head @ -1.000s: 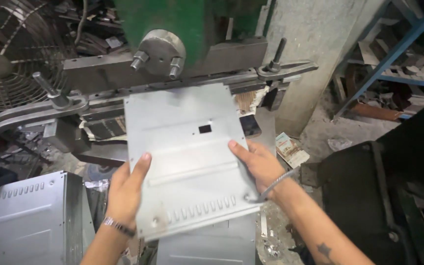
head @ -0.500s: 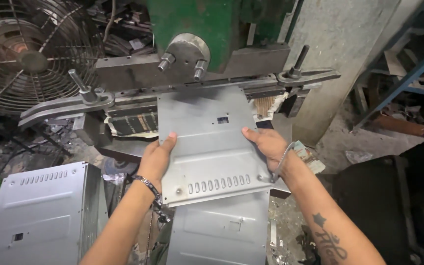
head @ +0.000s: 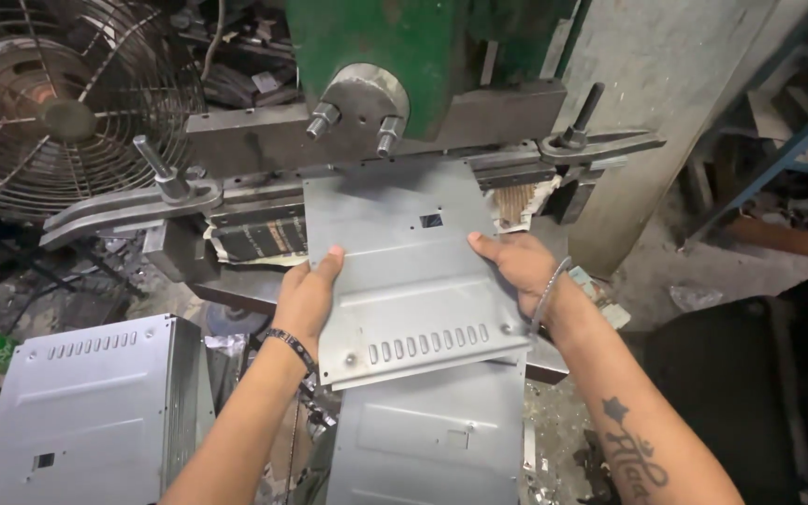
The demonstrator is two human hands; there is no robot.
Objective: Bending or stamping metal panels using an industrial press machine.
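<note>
A flat grey sheet-metal panel (head: 404,271) with a row of slots near its front edge and a small rectangular hole lies with its far edge under the green press machine (head: 395,56). My left hand (head: 306,295) grips the panel's left edge; a dark band is on that wrist. On the right edge my right hand (head: 516,266) holds the panel, a thin bangle on its wrist. The panel rests over the press bed (head: 264,234), tilted slightly toward me.
Another grey panel (head: 432,440) lies below the held one. A stack of grey metal covers (head: 95,402) stands at the lower left. A round wire-guarded fan (head: 58,103) is at the upper left. Bolted clamp bars (head: 133,206) flank the press. Debris litters the floor at right.
Both hands have pushed the panel farther in under the press head. The view has shifted slightly, so the fan and press show larger.
</note>
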